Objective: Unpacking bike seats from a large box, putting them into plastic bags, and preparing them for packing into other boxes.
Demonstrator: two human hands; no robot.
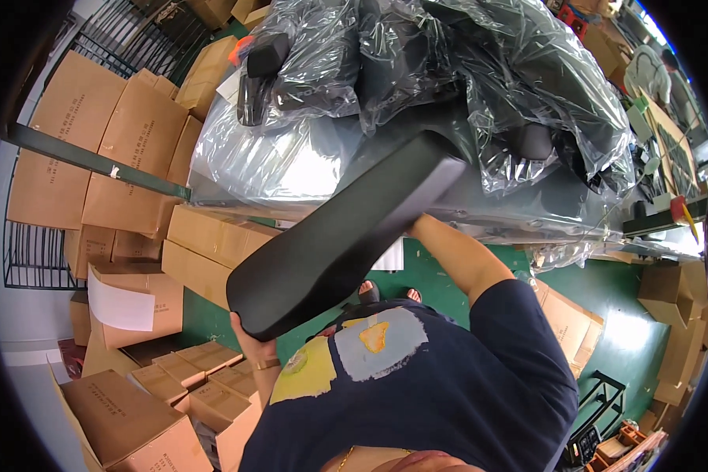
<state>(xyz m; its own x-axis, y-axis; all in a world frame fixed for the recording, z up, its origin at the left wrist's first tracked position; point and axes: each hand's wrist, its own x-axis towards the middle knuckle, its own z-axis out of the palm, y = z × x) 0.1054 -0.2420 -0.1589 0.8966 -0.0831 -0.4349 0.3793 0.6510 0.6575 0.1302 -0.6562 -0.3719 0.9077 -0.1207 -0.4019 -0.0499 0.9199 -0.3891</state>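
Partly over the table [495, 206], a long matte-black piece [346, 228] slants up to the right, smooth-skinned, broad and rounded at its lower end, greyish sheen toward its squarish upper end. The left hand [253, 343] grips the lower corner, fingers pressed around it; the right hand [418, 226] meets the side, its fingers hidden, so I cannot tell their hold.

right fingers hidden behind black piece [346, 228], left fingers [237, 326] partly hidden

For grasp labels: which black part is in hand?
The long black part, held tilted between the left hand and right hand; the other black parts rest on the table.
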